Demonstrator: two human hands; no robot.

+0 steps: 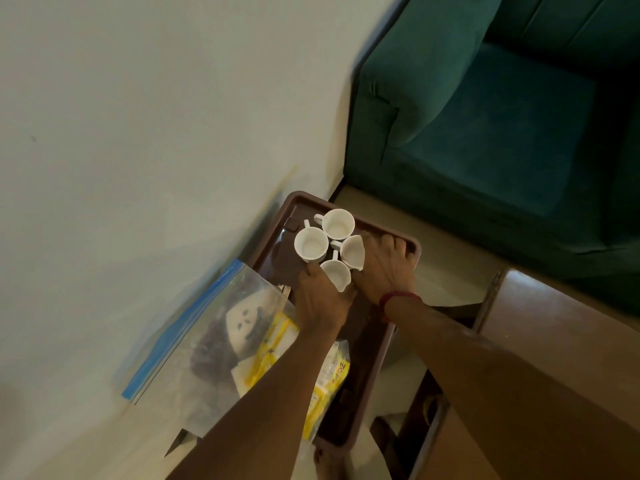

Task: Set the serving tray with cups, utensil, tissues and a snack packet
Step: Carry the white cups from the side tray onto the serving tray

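Observation:
A brown serving tray (367,375) stands against the wall, and several white cups sit clustered at its far end. My left hand (320,301) grips the nearest white cup (336,273), with a fingertip also touching the left cup (311,244). My right hand (382,268) wraps around the right cup (352,252). The far cup (339,224) stands free. A clear zip bag (214,327) with a blue seal lies over the tray's left side; it holds yellow snack packets (273,351) and white tissues (247,318). No utensil can be made out.
A pale wall (138,133) rises on the left. A teal sofa (502,116) fills the upper right. A wooden table (540,323) with a lower shelf sits at the right, close to the tray. Pale floor shows between tray and sofa.

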